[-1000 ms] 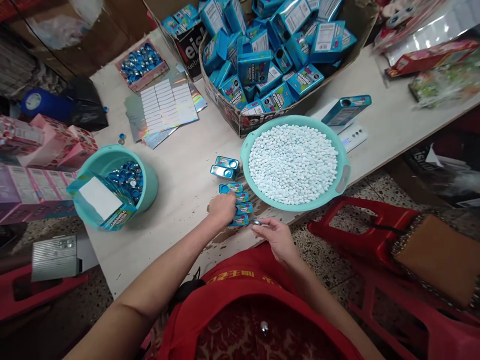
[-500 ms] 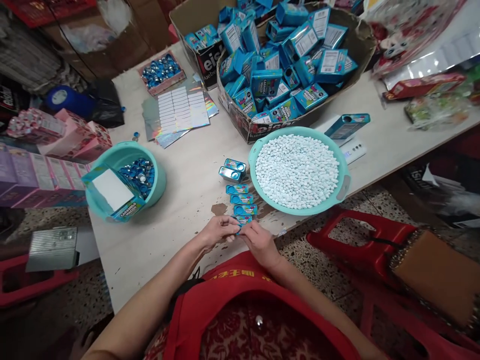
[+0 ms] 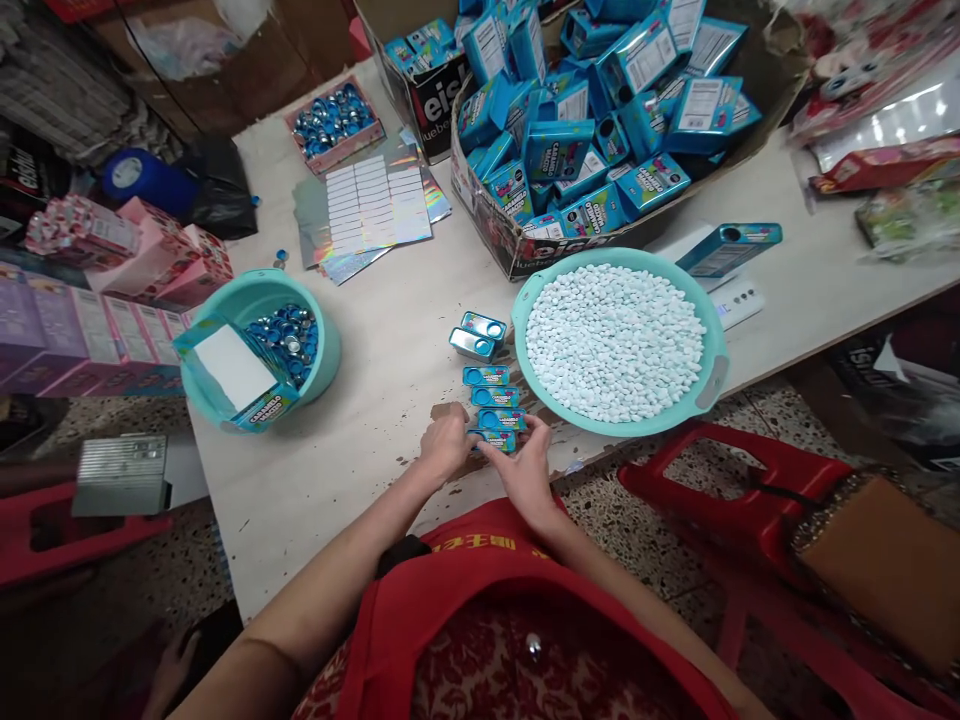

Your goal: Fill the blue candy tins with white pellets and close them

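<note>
My right hand (image 3: 523, 458) grips the ends of the nearest small blue box (image 3: 498, 441), thumb on the near side and fingers at its right end. Closed, my left hand (image 3: 448, 440) is at that box's left end; whatever its fingers hold is hidden. Beyond lie more blue boxes in a column, one of them a box with a round recess (image 3: 495, 419). Two silver-edged boxes (image 3: 472, 344) stand at the column's far end. Right of them is a turquoise basin (image 3: 716, 385) full of white pieces (image 3: 615, 340).
A turquoise bucket (image 3: 328, 350) at the left holds blue caps and a flat carton. Behind are a cardboard box (image 3: 487, 225) of blue packs, a pink tray (image 3: 346, 155) of caps and label sheets (image 3: 367, 210). A red stool (image 3: 675, 475) stands at the right.
The view has shifted slightly. My left hand has moved from a pinch beside my right hand to the box's left end, and my right hand has spread around the nearest box.
</note>
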{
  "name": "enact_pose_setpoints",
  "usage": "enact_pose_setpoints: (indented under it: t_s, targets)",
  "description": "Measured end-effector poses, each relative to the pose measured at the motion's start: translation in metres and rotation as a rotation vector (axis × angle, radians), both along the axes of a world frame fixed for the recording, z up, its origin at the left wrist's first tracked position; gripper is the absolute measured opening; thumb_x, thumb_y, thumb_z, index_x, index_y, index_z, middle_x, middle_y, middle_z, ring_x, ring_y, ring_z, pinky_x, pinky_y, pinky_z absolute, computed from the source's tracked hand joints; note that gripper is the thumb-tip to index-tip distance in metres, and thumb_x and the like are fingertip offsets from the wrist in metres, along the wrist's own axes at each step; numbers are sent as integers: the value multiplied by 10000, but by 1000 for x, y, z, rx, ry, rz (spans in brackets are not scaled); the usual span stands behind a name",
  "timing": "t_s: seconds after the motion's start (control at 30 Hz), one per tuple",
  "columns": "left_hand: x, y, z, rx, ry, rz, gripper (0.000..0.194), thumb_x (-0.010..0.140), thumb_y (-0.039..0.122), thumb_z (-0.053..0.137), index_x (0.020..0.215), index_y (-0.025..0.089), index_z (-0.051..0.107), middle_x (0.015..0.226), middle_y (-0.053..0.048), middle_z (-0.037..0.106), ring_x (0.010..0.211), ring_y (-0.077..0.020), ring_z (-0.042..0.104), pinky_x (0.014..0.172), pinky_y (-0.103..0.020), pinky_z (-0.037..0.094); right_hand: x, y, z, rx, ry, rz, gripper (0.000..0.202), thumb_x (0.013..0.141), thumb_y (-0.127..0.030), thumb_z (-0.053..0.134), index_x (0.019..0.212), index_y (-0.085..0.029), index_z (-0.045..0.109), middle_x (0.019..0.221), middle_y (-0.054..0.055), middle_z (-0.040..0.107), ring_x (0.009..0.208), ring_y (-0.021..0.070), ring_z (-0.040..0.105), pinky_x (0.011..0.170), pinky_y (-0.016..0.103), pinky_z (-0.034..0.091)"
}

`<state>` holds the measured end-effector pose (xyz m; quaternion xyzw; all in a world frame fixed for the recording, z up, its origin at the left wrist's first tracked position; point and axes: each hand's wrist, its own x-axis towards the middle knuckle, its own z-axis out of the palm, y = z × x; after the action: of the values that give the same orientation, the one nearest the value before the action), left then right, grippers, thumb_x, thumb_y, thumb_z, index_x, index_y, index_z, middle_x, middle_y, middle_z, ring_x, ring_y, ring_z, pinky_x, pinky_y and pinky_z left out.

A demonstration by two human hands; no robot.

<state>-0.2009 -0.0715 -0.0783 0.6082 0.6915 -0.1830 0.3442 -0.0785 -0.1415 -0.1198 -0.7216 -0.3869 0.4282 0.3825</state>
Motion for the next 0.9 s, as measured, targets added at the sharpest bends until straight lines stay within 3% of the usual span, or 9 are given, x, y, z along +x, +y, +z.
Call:
enact_pose_setpoints:
  t_s: [0.2, 0.33, 0.43, 0.5, 0.57, 0.63, 0.7, 0.8, 0.9]
  targets:
    - [7, 2, -2, -50, 2, -82, 255, 754, 170, 523, 983, 158, 634, 955, -138, 665, 942, -265, 624, 758, -330, 466, -10, 2, -7, -147, 252, -162, 889, 528, -496, 773, 1198, -159, 295, 1156, 171, 517, 946, 244, 589, 817, 365, 493]
    - [8, -5, -8, -35, -38, -53, 286, 747, 184, 533, 1007, 153, 648, 944, -140, 673, 942, -285, 623, 760, -351, 472, -7, 7, -11, -185, 254, -141, 918, 479, -485, 782, 1195, -135, 325, 1199, 203, 505, 994, 275, 580, 843, 388, 491]
    - [-6, -10, -7, -22, -189, -8, 270, 774, 277, 573, 1015, 183, 650, 946, -99, 684, 918, -257, 629, 748, -318, 468, -3, 9, -15, -201, 257, -90, 962, 454, -491, 776, 1215, -118, 321, 1220, 215, 482, 1016, 289, 568, 852, 403, 487]
    - [-34, -8, 4, 53, -314, 69, 253, 802, 359, 573, 987, 209, 658, 960, -58, 687, 895, -209, 629, 756, -277, 464, 0, 7, -16, -199, 245, -45, 985, 462, -512, 766, 1242, -121, 310, 1233, 211, 463, 1012, 291, 564, 844, 417, 489]
    - [-81, 2, 22, 292, -267, 230, 275, 868, 375, 482, 1012, 207, 645, 1009, -49, 676, 908, -172, 616, 802, -255, 452, 5, 1, -12, -164, 152, -10, 958, 509, -546, 742, 1262, -131, 318, 1237, 205, 445, 1005, 296, 554, 831, 446, 488]
    - [-139, 21, 42, 609, 39, 430, 331, 900, 359, 410, 1080, 165, 608, 1075, -99, 646, 987, -197, 583, 867, -291, 427, 10, -6, -2, -48, -43, 17, 853, 596, -558, 704, 1257, -140, 364, 1213, 196, 446, 1018, 310, 528, 842, 488, 469]
    - [-196, 49, 56, 738, 341, 581, 446, 882, 461, 410, 1128, 130, 579, 1142, -168, 600, 1088, -280, 529, 875, -366, 417, 11, -12, 13, 159, -233, 78, 669, 688, -516, 667, 1209, -161, 441, 1144, 171, 484, 1025, 312, 510, 862, 513, 445]
    - [-255, 91, 59, 494, 455, 686, 536, 803, 527, 494, 1091, 85, 587, 1127, -241, 590, 1050, -365, 546, 783, -413, 432, -2, -5, 40, 439, -275, 274, 386, 772, -400, 631, 1097, -214, 539, 1026, 122, 555, 997, 288, 531, 865, 491, 454]
    - [-276, 110, 55, 342, 429, 681, 340, 773, 322, 538, 1012, 92, 612, 1081, -237, 614, 985, -352, 583, 708, -371, 426, -39, 20, 60, 414, -54, 485, 260, 796, -351, 612, 1031, -242, 585, 999, 99, 595, 967, 260, 564, 854, 447, 478]
